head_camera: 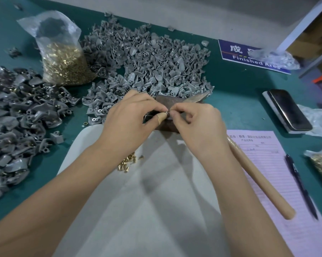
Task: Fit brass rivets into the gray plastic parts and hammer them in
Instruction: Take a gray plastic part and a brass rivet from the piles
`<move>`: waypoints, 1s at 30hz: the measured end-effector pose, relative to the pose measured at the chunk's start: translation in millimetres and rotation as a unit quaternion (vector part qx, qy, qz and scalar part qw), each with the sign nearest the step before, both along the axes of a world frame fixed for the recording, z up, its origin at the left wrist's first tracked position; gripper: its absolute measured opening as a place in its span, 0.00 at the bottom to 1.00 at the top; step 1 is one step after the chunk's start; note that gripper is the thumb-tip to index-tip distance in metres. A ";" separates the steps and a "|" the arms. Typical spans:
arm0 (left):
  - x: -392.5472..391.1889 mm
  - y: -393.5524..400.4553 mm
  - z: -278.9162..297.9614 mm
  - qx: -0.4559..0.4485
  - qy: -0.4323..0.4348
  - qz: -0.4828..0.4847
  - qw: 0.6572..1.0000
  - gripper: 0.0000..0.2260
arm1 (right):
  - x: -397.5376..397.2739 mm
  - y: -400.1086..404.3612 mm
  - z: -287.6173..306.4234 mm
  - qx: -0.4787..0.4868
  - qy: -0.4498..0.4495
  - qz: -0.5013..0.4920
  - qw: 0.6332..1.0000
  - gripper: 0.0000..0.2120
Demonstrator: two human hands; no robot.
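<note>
hands pinching small part over metal block

left hand (127, 115) and right hand (195, 117) meeting fingertip to fingertip, fingers curled and clamped together on a tiny gray plastic part (168, 112); rivet in it too small to tell. bandaged left thumb just under the pinch. dark metal block (172, 102) directly behind the fingers. loose brass rivets (126, 162) below the left wrist. big heap of gray parts (147, 58) beyond the fingers. hammer handle (258, 175) right of the right wrist on the table (236, 86).
</note>
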State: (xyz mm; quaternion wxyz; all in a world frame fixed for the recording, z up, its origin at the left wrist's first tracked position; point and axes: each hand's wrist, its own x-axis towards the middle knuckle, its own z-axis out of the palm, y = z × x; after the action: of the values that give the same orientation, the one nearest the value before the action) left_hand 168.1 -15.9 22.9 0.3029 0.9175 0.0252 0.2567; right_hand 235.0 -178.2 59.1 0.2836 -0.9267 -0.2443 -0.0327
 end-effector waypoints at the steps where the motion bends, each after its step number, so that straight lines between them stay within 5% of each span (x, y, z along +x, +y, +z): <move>1: 0.0 -0.9 0.4 0.002 -0.001 0.009 1.000 0.06 | -1.1 -2.5 0.9 0.010 -0.009 -0.021 1.000 0.05; 6: -0.4 -3.5 1.5 0.021 -0.003 0.047 0.999 0.05 | 0.8 -34.1 7.0 -0.104 -0.073 -0.214 0.969 0.20; 11: 0.2 -5.1 1.8 0.018 0.007 0.047 0.999 0.05 | 5.0 -43.9 7.1 -0.129 0.050 -0.182 0.973 0.17; 17: -0.2 -3.4 1.4 -0.005 0.010 0.047 0.999 0.05 | 2.9 -44.0 12.0 -0.060 0.010 -0.196 0.979 0.14; 21: 0.4 -3.0 3.0 0.009 0.008 0.056 0.998 0.04 | -0.7 -46.5 22.9 0.013 0.014 -0.110 0.994 0.11; 30: 0.5 2.4 3.9 0.023 -0.001 0.029 0.999 0.05 | -19.5 -39.8 28.4 0.022 -0.190 -0.081 0.978 0.14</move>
State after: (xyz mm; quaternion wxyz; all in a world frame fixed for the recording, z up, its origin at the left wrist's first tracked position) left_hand 168.6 -13.6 26.8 0.2738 0.9230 0.0459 0.2665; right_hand 215.5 -218.0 87.5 0.2490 -0.9136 -0.2174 -0.2368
